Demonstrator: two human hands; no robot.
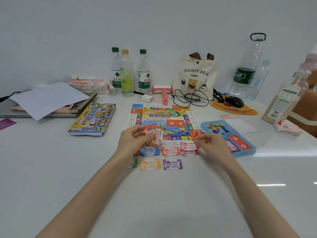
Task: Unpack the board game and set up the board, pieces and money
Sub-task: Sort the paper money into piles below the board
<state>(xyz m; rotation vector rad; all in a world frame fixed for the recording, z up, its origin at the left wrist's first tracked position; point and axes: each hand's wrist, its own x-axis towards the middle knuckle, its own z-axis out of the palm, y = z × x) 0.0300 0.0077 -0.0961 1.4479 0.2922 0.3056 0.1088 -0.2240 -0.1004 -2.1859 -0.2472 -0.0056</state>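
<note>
Now, pink note [187, 145]: pinched in my right hand [211, 143], long axis left–right, just above the pink pile [190, 153] — so the right hand is the nearer one.
Right fingers: thumb and fingertips together on that note.
Left hand [132, 141]: fingers clamped on a fan of notes [157, 134] over the board's [164, 117] near edge.
Count: six piles on the table [154, 203] off that edge — blue pile [150, 151], orange pile [169, 151], pink pile; green pile [134, 162], yellow pile [150, 164], purple pile [172, 164]. One board, one tray [205, 125].

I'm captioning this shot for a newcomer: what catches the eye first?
The colourful game board lies centre-frame, sorted money piles in rows before it. The left hand holds a fan of notes over the board's near edge; the right hand pinches a pink note to the right.
</note>
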